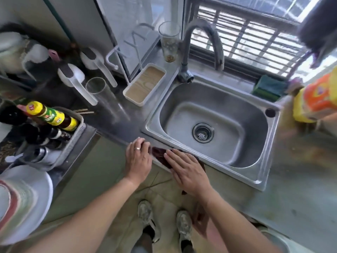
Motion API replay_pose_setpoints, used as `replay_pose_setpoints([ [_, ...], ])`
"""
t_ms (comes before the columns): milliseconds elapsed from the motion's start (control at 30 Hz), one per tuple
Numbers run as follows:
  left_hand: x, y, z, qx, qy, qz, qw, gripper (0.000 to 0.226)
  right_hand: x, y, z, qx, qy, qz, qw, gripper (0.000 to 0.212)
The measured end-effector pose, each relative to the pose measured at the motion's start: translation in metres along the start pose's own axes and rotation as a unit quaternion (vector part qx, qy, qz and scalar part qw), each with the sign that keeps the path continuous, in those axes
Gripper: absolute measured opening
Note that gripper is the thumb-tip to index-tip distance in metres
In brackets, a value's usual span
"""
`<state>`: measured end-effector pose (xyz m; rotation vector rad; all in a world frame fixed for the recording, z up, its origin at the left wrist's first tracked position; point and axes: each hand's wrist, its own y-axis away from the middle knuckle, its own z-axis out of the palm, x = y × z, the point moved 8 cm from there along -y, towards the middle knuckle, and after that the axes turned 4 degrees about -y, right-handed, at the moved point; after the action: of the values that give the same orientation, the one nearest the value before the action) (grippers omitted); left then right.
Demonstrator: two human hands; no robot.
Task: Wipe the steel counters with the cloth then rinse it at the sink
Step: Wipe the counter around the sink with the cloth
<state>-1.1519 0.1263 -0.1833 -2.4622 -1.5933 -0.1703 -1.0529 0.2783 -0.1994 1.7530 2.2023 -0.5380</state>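
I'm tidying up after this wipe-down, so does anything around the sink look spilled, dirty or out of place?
Nothing is spilled or toppled. The counter right of the sink shows brownish stains. The tall glass beside the faucet has brown residue at its bottom. The right hand presses the dark cloth flat on the sink's front rim.

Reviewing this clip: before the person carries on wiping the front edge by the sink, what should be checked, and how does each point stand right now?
1. Cloth under the wiping hand: ok. The right hand lies flat, fingers straight, on the dark cloth.
2. Cloth on steel: ok. It lies on the counter edge in front of the sink, partly hanging over the front.
3. Left hand out of the way: ok. It rests on the edge beside the cloth, fingers curled over the rim.
4. Sink free for rinsing: ok. The basin shows only the drain strainer.
5. Faucet running: cannot tell; no stream visible.
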Motion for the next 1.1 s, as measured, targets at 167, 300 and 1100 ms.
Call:
replay_pose_setpoints([
  [167, 0.057, 0.023, 0.017, -0.039, 0.022, -0.005, 0.999, 0.035, 0.055, 0.112, -0.039, 0.003, 0.009, 0.036, 0.999, 0.052],
  [300, 0.096, 0.032, 0.014, -0.071, 0.031, 0.053, 0.996, 0.040, 0.093, 0.207, -0.081, 0.067, 0.056, 0.136, 0.987, 0.046],
  [1100, 0.046, 0.018, 0.028, -0.099, -0.045, 0.055, 0.993, 0.051, 0.057, 0.129, -0.059, 0.045, 0.039, 0.104, 0.993, 0.053],
])
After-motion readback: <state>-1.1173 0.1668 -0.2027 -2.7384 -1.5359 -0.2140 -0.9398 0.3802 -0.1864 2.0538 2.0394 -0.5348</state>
